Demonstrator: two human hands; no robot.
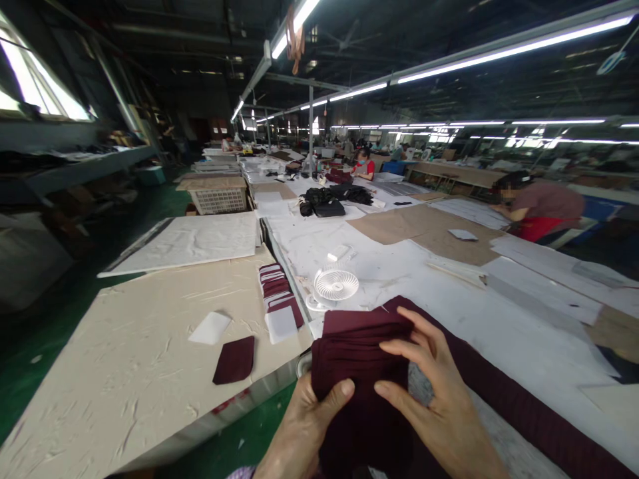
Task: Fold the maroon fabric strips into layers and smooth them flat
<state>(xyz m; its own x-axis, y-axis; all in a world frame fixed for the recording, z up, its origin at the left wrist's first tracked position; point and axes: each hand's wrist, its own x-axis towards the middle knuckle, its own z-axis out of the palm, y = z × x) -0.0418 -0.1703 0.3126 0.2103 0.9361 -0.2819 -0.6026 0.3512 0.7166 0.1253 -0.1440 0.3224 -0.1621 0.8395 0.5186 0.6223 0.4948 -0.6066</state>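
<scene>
A stack of maroon fabric pieces (362, 372), with several folded layers showing at its far end, is between my two hands close in front of me. My left hand (309, 419) grips its left side, thumb lying on top and the other fingers hidden beneath. On the right side, my right hand (434, 379) has its thumb and fingertips on the layers, with the fingers somewhat spread. Behind and right of the stack, a long strip of maroon fabric (479, 366) runs along the white table.
On the beige board (150, 332) at left lie a maroon piece (234, 360), a white piece (210, 328) and a row of maroon and white pieces (279, 293). A white fan (336, 285) stands ahead, black fabric (334, 199) beyond. One co-worker (544, 199) leans over at right.
</scene>
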